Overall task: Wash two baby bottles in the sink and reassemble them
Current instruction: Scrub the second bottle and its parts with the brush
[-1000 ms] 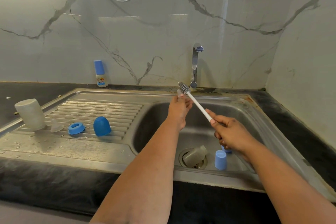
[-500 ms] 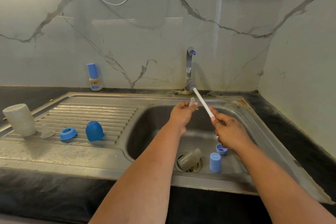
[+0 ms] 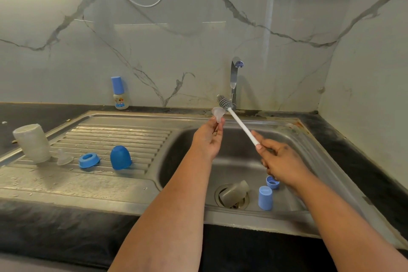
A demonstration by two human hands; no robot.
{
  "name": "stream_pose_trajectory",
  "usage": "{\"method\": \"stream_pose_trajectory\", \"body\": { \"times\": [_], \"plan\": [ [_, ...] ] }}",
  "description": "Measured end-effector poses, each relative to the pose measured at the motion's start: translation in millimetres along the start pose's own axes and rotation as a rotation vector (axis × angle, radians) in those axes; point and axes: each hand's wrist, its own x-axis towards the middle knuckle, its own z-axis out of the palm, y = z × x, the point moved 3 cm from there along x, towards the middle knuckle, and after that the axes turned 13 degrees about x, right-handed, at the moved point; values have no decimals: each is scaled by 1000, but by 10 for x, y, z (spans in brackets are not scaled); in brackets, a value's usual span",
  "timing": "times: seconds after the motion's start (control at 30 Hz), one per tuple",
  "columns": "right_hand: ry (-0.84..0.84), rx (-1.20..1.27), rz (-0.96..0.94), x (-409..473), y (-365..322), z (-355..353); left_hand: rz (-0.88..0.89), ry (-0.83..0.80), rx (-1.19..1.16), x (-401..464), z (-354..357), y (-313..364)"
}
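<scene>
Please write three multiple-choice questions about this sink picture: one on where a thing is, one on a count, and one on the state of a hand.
1. Where does the clear bottle body in the basin lie?
A. over the drain
B. on the drainboard
C. on the dark counter

2. How many blue parts are inside the basin?
A. one
B. two
C. four

3. What is the left hand doing?
A. resting open on the rim
B. pinching a clear teat
C. turning the tap

Answers:
1 A: it lies on its side across the drain opening.
2 B: a blue cap and a blue ring are there.
3 B: its fingers hold the clear teat beside the brush, which the right hand grips.
</scene>
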Motion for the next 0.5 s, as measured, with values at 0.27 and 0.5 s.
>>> {"method": "stream_pose_trajectory", "body": {
  "times": [0.27, 0.5],
  "plan": [
    [-66, -85, 4, -44, -38, 6, 134, 10, 64, 4, -23, 91],
    [-216, -49, 31, -85, -64, 12, 215, 142, 71, 40, -106, 151]
  ]
}}
